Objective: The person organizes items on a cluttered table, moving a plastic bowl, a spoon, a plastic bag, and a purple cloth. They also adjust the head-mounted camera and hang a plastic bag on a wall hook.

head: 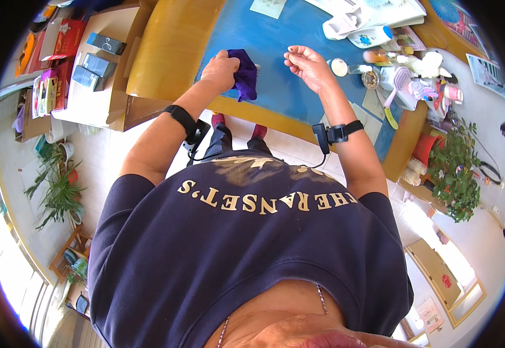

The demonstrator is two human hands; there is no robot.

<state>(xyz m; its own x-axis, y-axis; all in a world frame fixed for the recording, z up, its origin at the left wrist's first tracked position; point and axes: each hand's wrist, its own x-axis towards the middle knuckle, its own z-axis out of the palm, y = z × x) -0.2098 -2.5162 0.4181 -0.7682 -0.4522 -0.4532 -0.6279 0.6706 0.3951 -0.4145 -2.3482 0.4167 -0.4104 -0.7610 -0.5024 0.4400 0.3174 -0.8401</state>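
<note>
My left hand [220,71] grips a bunched purple cloth [246,78] by its upper left side, over the near part of a blue-topped desk [274,39]. A small pale thing [258,69] peeks out beside the cloth, mostly hidden by it. My right hand [306,65] hovers over the blue top to the right, fingers loosely curled and slightly apart, with nothing visible in them. Just right of it stand a jar with a white lid [339,67] and a small bottle with a white cap [359,69]. Both forearms wear black straps with small devices.
Several bottles, a purple hairbrush [402,78] and a glass jar [370,80] crowd the desk's right side. A yellow-handled thing [390,117] lies near the right edge. At left, a cardboard box [113,87] carries small dark boxes [98,65]. A leafy plant [454,169] stands right.
</note>
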